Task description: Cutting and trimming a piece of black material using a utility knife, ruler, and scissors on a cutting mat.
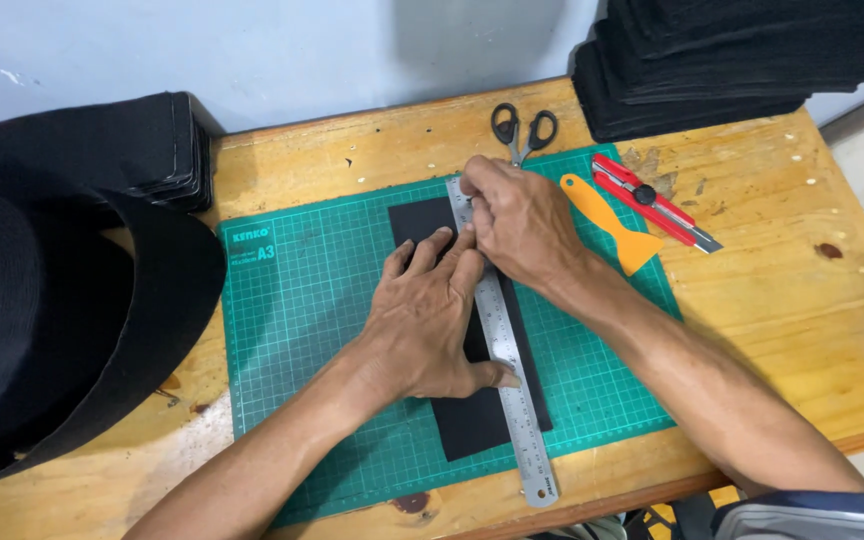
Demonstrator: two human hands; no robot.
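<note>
A black rectangular sheet (472,420) lies on a green cutting mat (292,320). A long steel ruler (527,430) runs lengthwise over the sheet. My left hand (427,320) presses flat on the sheet and the ruler's left edge, fingers spread. My right hand (517,215) is closed at the ruler's far end, fingers pinched together against its edge; whatever it may hold there is hidden by the fingers.
Black-handled scissors (523,130), an orange scraper (612,220) and a red utility knife (657,200) lie at the mat's far right. Stacks of black sheets (732,60) stand at back right, more black material (62,270) at left. The wooden table (802,290) edge runs along the front.
</note>
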